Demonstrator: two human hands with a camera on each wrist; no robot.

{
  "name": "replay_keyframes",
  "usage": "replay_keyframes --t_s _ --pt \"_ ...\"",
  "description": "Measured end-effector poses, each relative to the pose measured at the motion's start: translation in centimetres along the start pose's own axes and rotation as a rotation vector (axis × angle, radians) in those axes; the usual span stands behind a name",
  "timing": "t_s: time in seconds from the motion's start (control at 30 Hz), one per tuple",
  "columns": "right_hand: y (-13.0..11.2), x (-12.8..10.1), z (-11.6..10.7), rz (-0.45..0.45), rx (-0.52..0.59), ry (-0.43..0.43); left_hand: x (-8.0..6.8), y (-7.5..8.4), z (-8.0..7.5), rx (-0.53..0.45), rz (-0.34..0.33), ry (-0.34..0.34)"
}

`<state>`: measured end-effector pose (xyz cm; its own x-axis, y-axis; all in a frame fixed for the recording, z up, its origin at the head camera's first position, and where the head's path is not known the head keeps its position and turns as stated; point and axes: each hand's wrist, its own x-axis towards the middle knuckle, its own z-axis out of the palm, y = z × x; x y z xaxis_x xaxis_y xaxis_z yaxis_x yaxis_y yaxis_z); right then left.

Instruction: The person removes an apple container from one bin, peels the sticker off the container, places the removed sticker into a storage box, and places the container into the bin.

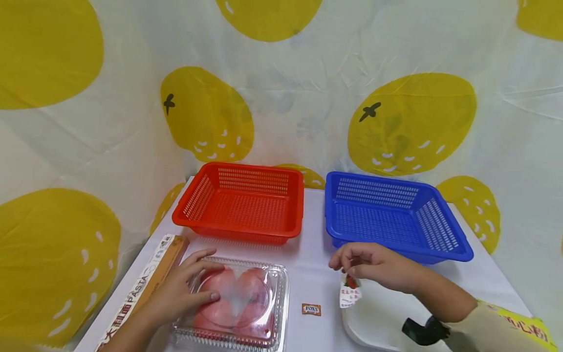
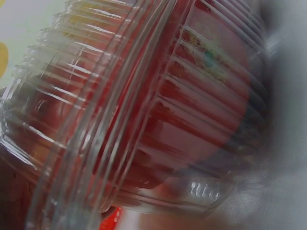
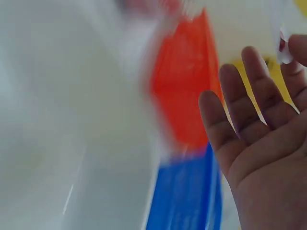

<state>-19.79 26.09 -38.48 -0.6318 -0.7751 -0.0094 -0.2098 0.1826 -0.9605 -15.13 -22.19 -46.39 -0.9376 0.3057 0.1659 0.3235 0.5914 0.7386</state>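
My left hand [image 1: 178,288] rests on a clear plastic box [image 1: 281,313], thumb on its lid and fingers spread over its left side. Several red, round fruits [image 1: 252,298] show through the plastic; the left wrist view has one fruit [image 2: 206,96] close up behind the ribbed wall. Above the front of the blue basket, my right hand [image 1: 380,266] pinches a small white packet [image 1: 350,297] with a strawberry picture between thumb and index finger. The right wrist view shows that hand [image 3: 268,139] with its other fingers extended. Below it stands a white rounded container [image 1: 387,318].
A red basket [image 1: 250,234] and a blue basket [image 1: 396,252] stand at the back. A long pasta box [image 1: 145,288] lies at the left. One small brown FOX'S packet [image 1: 311,309] lies between the hands. Yellow packaging [image 1: 523,325] shows at the right edge, partly behind the sleeve.
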Motion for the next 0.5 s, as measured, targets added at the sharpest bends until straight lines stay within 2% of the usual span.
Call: replay_keyframes --t_s 0.13,0.27,0.4,0.5 --pt "2.3 -4.4 -3.2 0.116 0.002 -0.006 -0.1 0.2 0.1 0.007 -0.004 0.005" --pt "5.6 -7.5 -4.5 0.188 0.043 -0.063 -0.3 0.4 0.1 0.024 0.031 0.016" --pt "8.3 -8.2 -4.5 0.238 0.048 -0.102 -0.3 0.6 0.1 0.027 0.057 0.031" --pt "9.1 -7.8 -4.3 0.264 0.004 -0.110 -0.2 0.6 0.2 0.002 0.048 0.030"
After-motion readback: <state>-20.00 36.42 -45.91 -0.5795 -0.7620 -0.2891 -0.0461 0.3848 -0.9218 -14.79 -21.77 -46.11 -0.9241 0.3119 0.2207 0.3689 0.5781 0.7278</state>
